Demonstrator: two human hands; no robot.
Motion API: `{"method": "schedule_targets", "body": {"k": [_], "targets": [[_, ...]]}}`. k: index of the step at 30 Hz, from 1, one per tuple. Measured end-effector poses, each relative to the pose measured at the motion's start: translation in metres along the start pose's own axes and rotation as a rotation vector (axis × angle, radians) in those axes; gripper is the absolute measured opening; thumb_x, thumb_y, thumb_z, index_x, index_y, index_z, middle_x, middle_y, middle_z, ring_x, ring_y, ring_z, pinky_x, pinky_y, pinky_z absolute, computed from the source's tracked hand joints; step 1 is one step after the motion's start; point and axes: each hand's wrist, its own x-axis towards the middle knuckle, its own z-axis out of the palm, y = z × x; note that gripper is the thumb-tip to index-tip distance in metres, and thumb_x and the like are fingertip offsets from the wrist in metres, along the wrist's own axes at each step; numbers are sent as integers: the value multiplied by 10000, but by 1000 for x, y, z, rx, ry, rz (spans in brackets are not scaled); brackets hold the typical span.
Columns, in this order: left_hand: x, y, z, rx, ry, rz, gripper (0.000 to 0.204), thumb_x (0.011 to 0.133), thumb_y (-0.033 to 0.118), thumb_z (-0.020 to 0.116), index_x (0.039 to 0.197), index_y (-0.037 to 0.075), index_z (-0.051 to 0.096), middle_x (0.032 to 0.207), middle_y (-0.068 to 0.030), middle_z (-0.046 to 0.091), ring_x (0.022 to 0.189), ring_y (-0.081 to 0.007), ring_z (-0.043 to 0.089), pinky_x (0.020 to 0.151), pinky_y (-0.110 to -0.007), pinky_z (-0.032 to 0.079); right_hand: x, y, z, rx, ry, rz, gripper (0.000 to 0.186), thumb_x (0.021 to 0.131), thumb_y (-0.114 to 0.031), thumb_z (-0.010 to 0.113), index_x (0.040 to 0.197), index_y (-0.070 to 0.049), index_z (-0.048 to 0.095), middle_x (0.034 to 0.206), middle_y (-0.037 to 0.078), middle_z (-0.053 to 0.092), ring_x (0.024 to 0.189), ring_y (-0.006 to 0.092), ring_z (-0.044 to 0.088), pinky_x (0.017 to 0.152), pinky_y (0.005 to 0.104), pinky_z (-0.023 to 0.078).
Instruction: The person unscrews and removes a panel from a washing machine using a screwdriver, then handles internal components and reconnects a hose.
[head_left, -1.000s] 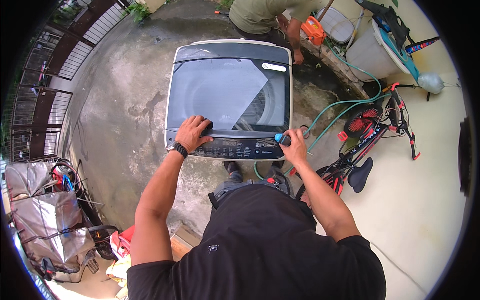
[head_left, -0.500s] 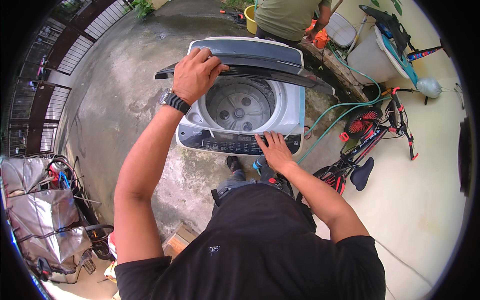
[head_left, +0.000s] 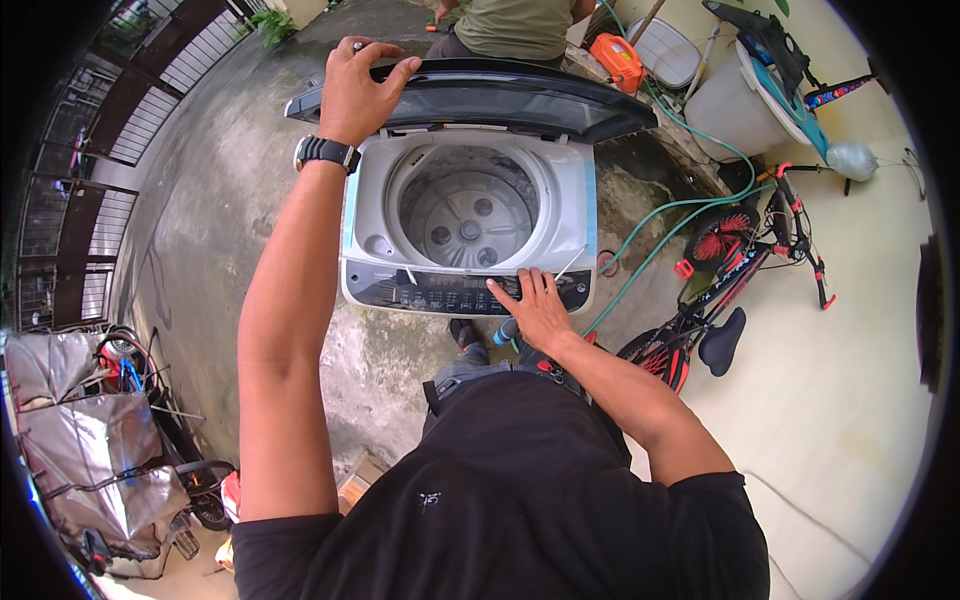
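Left hand [head_left: 352, 92] at top centre, fingers curled round raised lid [head_left: 480, 95], right hand [head_left: 538, 305] flat, fingers spread on washer [head_left: 572, 215] control panel [head_left: 450, 297], blue-handled tool [head_left: 504, 332] beneath palm

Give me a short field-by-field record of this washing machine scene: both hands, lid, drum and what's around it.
left hand: grips the raised lid's edge
right hand: flat on the control panel, a blue-handled tool under the palm
lid: dark, lifted up and back
drum: open, looks empty
washing machine: top-loader on concrete floor
surroundings: green hose, bicycle, another person behind the machine
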Motion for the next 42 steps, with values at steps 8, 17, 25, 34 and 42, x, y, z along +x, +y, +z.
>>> {"method": "schedule_targets", "body": {"k": [8,17,25,34,42], "targets": [[-63,8,-19,14,-49,193,479,846,352,858,1234,114,710,1248,-107,584,1163,-327,570,958,-432,514,1,2,-11,-10,-34,-5,813,950,-72,580,1666,-317,282,1516,241,439,1398,413,418,1063,481,352],[-53,-4,-26,-18,-141,215,466,867,340,825,1251,100,714,1188,-107,614,1105,-320,584,927,-433,515,-3,29,-21,212,-18,27,827,838,-19,696,1599,-198,427,1456,141,500,1372,315,462,1044,451,373],[-17,-12,-23,-34,-191,221,472,906,439,789,1242,111,744,1164,-108,627,1088,-318,603,928,-418,516,-40,60,-3,360,132,339,851,733,46,727,1525,-181,513,1504,181,447,1420,385,404,1113,523,355],[59,-19,6,-58,-228,14,427,883,357,844,1126,15,763,995,-151,621,889,-290,641,791,-384,545,-52,116,35,768,279,526,658,788,-172,894,1388,-143,626,1376,177,487,1205,397,584,1002,455,513],[103,-21,36,130,-292,-99,512,906,437,805,1225,41,750,1089,-181,657,1018,-318,671,900,-407,555,-38,157,39,981,81,540,672,738,-329,947,1295,-117,639,1330,152,477,1181,363,601,991,448,530]]}}
